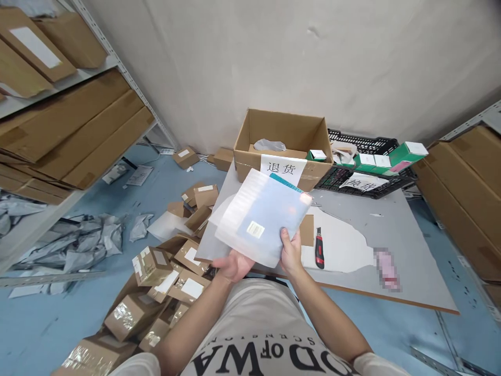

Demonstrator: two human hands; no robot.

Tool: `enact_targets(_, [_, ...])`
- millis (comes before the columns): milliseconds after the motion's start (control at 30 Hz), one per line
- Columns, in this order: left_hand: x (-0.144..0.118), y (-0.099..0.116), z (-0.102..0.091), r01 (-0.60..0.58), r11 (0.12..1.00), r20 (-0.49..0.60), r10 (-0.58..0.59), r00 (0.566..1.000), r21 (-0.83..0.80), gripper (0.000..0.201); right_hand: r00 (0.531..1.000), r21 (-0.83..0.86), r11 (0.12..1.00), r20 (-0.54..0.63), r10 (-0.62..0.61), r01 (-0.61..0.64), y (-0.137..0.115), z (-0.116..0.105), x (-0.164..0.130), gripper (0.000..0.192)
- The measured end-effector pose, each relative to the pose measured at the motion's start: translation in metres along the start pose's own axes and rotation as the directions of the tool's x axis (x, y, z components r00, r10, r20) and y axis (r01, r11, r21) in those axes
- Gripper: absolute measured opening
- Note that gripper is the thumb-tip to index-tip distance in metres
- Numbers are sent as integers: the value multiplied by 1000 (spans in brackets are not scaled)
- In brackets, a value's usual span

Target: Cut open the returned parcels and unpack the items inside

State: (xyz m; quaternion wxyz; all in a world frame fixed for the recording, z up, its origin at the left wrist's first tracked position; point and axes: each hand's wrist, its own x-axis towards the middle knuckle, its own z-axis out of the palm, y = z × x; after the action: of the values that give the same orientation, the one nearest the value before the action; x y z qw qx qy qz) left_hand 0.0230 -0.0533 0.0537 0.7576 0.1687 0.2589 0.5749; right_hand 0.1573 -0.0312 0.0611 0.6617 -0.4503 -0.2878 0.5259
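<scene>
Probably light and slick, the plastic packet (260, 209) suits edge holds: right hand (291, 251) pinching its side, left hand (235, 265) spread below.

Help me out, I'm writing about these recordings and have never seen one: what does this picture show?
There's no machine here, only a person's bare hands, seen from a camera worn on their head, looking forward and down. The right hand grips the edge of a translucent sleeve with a flat blue packet inside; the left hand is palm up at its lower edge. On the gray table are a red-and-black utility knife, an open cardboard box and a black plastic crate holding green-and-white boxes. One pink item is pixelated, so I can't name it. Cardboard parcels lie to the left.
</scene>
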Motion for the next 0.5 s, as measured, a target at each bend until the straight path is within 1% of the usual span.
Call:
enact_targets(67, [3, -5, 10, -61, 996, -139, 69, 988, 63, 89, 998, -52, 998, 59, -25, 28, 3, 1, -3, 58])
enact_targets(133, [7, -3, 11, -94, 990, -266, 118, 957, 102, 70, 986, -126, 992, 165, 2, 19, -1, -4, 0, 62])
enact_targets(167, [8, 0, 9, -93, 990, -303, 122, 945, 108, 63, 979, -158, 987, 206, 4, 29, -7, -9, 5, 62])
enact_targets(233, [8, 7, 1, -80, 991, -328, 111, 938, 106, 57, 968, -225, 969, 245, -49, 106, -26, -19, 23, 61])
enact_targets(267, [7, 10, -4, -70, 992, -332, 102, 938, 107, 57, 965, -270, 947, 239, -109, 174, -39, -23, 35, 58])
enact_targets(300, [6, 12, -8, -59, 992, -335, 93, 938, 110, 57, 955, -354, 906, 259, -143, 232, -53, -25, 48, 53])
enact_targets(333, [5, 13, -12, -45, 993, -335, 80, 939, 112, 57, 938, -444, 854, 320, -132, 271, -67, -26, 60, 48])
enact_targets(367, [4, 14, -14, -30, 993, -332, 66, 941, 113, 57, 914, -514, 805, 396, -84, 297, -80, -25, 72, 41])
enact_targets(400, [4, 14, -16, -15, 994, -326, 51, 944, 112, 57, 877, -563, 767, 480, 0, 308, -91, -22, 82, 37])
enact_targets(433, [4, 13, -17, -5, 994, -321, 40, 946, 110, 57, 842, -599, 739, 534, 81, 308, -100, -18, 91, 34])
enact_targets(467, [5, 12, -18, 3, 994, -316, 32, 948, 108, 56, 817, -628, 715, 559, 141, 307, -105, -14, 97, 32])
enact_targets(500, [6, 10, -18, 6, 994, -312, 28, 950, 106, 56, 802, -652, 694, 569, 183, 304, -108, -10, 102, 31])
